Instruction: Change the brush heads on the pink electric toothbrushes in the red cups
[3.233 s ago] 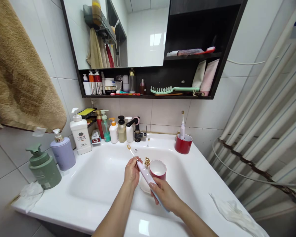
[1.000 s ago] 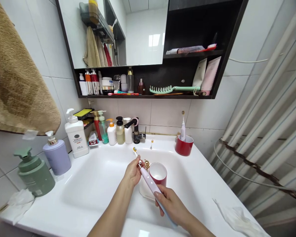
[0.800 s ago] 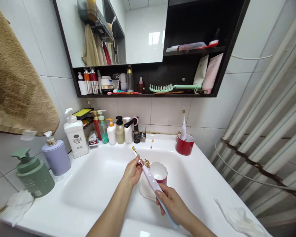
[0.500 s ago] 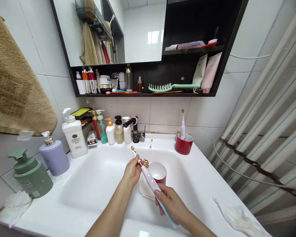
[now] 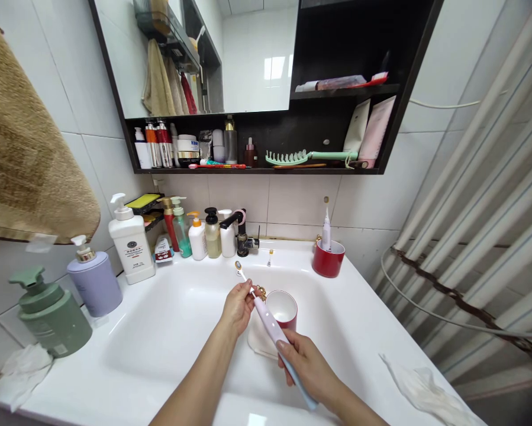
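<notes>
My right hand [image 5: 308, 367] is wrapped round the handle of a pink-and-white electric toothbrush [image 5: 269, 319], which slants up and to the left over the white sink [image 5: 177, 331]. My left hand [image 5: 237, 306] pinches the thin neck of the same toothbrush just below its small head. Right behind the brush, a red cup with a white inside [image 5: 282, 309] stands in the basin on a pale pad, beside a small gold ornament.
Pump bottles line the sink's left rim and back, near a black tap [image 5: 240, 232]. A second red cup [image 5: 328, 258] holds another toothbrush at the back right. A crumpled cloth [image 5: 419, 378] lies on the right rim; a brown towel [image 5: 30, 154] hangs left.
Both hands keep their hold on the toothbrush. The brush head has shifted slightly right compared with 3.2 s ago; the view has drifted a little.
</notes>
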